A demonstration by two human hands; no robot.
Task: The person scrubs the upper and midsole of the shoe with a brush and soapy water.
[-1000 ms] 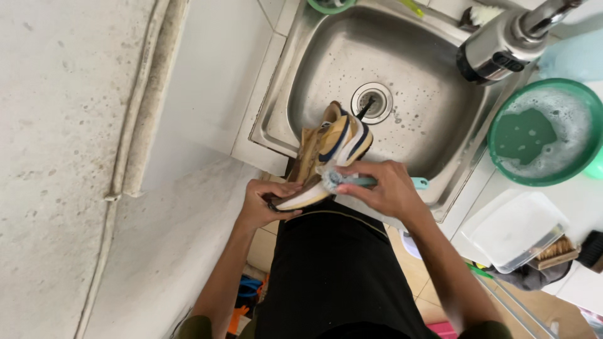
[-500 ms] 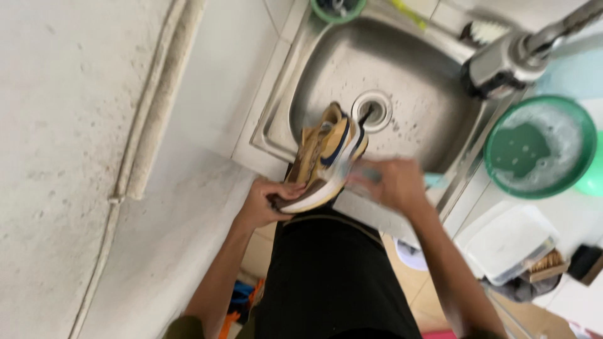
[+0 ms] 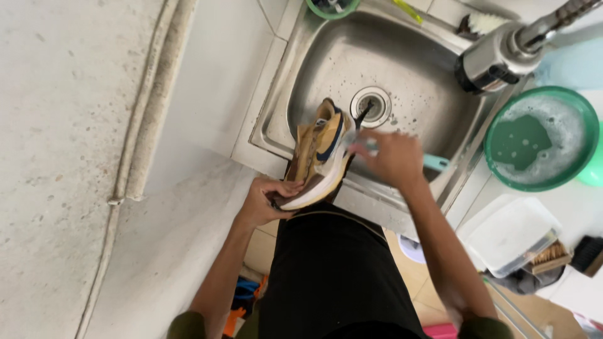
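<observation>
I note the shoe (image 3: 320,157) over the near rim of the sink (image 3: 402,56), its toe toward the drain (image 3: 370,105). My left hand (image 3: 264,201) sits at its heel, my right hand (image 3: 392,157) just right of it with a brush (image 3: 433,163). The tap (image 3: 502,53) stands at the sink's right. A basin (image 3: 540,139) lies right of the sink, a lidded box (image 3: 510,233) nearer me beyond it.

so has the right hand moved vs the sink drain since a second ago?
Yes. The right hand, holding a teal brush against the shoe, has moved from the shoe's heel end up along it toward the sink drain; it is now motion-blurred.
</observation>
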